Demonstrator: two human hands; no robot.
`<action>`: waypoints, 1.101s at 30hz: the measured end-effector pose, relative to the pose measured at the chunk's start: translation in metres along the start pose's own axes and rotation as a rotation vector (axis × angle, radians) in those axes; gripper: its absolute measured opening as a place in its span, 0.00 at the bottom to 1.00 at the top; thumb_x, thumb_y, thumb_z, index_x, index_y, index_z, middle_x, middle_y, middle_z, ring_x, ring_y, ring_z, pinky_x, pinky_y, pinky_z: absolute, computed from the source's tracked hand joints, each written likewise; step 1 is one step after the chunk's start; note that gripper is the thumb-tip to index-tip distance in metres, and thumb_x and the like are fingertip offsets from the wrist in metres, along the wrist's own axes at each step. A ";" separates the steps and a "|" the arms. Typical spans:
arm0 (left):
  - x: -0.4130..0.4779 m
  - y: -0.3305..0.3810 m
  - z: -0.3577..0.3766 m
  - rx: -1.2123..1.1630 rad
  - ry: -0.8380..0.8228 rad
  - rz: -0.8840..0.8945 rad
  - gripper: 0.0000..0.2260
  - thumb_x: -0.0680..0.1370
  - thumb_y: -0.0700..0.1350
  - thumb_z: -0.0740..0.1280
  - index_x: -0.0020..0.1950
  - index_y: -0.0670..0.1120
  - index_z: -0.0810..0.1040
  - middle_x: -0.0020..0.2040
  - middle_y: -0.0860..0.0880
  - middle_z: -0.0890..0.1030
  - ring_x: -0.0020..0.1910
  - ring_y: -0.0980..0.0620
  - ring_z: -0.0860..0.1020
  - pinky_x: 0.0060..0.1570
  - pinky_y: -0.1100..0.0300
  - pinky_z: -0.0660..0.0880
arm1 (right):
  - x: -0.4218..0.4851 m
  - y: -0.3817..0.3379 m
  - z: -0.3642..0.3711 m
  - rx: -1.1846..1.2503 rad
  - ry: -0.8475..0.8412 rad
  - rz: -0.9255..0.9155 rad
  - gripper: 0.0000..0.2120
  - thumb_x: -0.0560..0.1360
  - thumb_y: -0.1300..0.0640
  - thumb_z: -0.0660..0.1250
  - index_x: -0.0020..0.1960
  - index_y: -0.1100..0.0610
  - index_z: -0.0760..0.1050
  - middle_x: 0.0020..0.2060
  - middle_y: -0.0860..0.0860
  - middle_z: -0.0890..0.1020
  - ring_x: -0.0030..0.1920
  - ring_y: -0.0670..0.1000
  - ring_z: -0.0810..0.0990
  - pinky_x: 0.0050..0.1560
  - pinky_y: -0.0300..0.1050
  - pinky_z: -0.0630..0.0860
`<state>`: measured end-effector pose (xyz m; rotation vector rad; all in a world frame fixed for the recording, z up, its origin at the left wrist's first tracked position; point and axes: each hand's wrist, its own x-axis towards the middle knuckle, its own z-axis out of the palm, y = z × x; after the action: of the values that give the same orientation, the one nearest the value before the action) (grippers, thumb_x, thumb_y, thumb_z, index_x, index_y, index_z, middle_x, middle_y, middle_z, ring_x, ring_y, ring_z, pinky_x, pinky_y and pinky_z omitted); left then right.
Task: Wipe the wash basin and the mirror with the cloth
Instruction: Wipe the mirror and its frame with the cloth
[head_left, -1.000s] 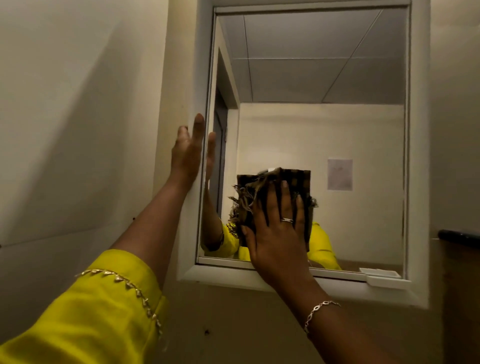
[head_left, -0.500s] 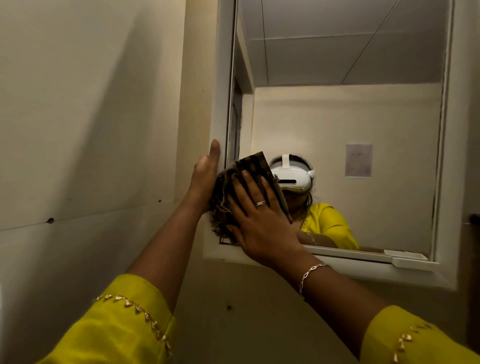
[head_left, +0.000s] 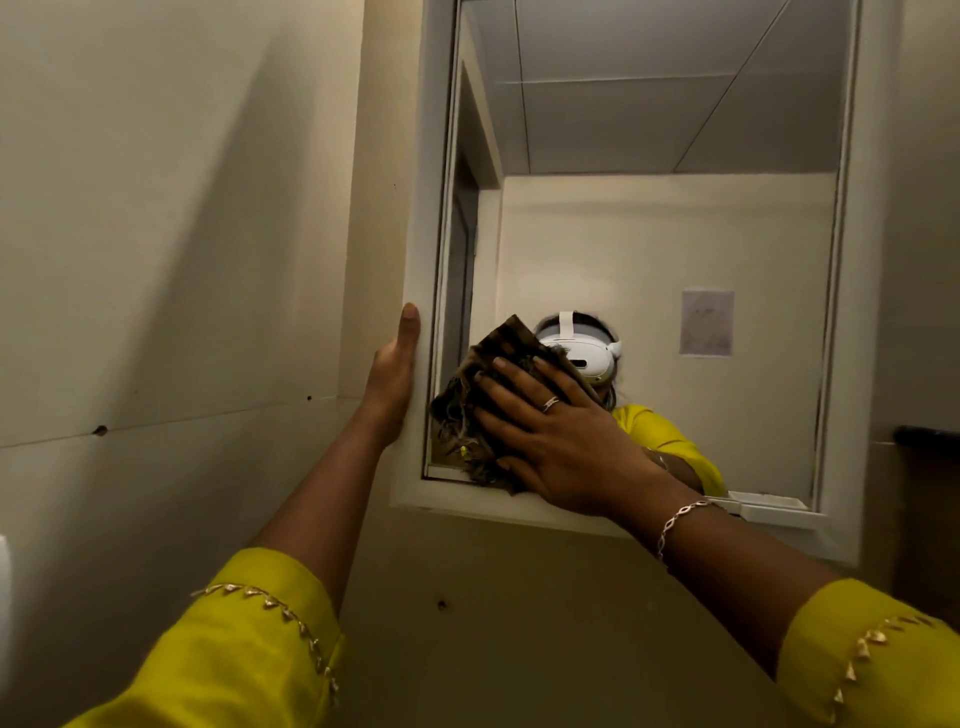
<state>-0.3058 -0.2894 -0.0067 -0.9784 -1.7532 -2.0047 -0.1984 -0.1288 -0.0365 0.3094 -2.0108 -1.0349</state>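
Observation:
A mirror (head_left: 665, 249) in a white frame (head_left: 421, 218) hangs on the wall ahead. My right hand (head_left: 561, 431) lies flat, fingers spread, pressing a dark frayed patterned cloth (head_left: 470, 410) against the glass at the lower left corner. My left hand (head_left: 392, 384) rests flat against the outer left side of the frame, fingers straight up, holding nothing. The wash basin is out of view.
Plain cream walls stand to the left and below the mirror. A dark ledge (head_left: 927, 434) juts out at the right edge. A small white tab (head_left: 769, 506) sits on the frame's bottom right. The mirror reflects a person in yellow and a paper on the far wall.
My right hand slid the cloth from the mirror's lower middle to its lower left corner. My left hand dropped lower along the frame's left side. The view came closer.

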 end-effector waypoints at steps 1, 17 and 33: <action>0.001 -0.002 -0.001 0.020 -0.002 0.004 0.19 0.78 0.63 0.48 0.37 0.52 0.65 0.34 0.52 0.66 0.33 0.55 0.66 0.36 0.60 0.64 | -0.008 0.005 0.000 -0.007 0.006 0.029 0.25 0.76 0.46 0.51 0.71 0.53 0.61 0.72 0.54 0.65 0.73 0.57 0.59 0.71 0.56 0.52; 0.006 -0.012 0.001 0.038 0.013 -0.004 0.28 0.74 0.68 0.47 0.36 0.46 0.70 0.33 0.45 0.70 0.31 0.48 0.70 0.36 0.56 0.69 | -0.116 0.068 -0.002 -0.011 0.078 0.555 0.27 0.79 0.42 0.45 0.73 0.53 0.57 0.73 0.55 0.60 0.74 0.57 0.51 0.71 0.61 0.45; 0.007 -0.013 0.005 0.036 0.064 -0.025 0.27 0.75 0.68 0.48 0.33 0.47 0.68 0.30 0.47 0.69 0.29 0.49 0.69 0.35 0.56 0.68 | -0.058 -0.002 0.006 0.096 0.183 1.166 0.27 0.76 0.47 0.51 0.72 0.58 0.59 0.72 0.63 0.62 0.72 0.64 0.52 0.68 0.69 0.48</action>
<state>-0.3182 -0.2802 -0.0117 -0.8760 -1.7693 -1.9899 -0.1668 -0.0949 -0.0725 -0.6478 -1.6339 -0.1515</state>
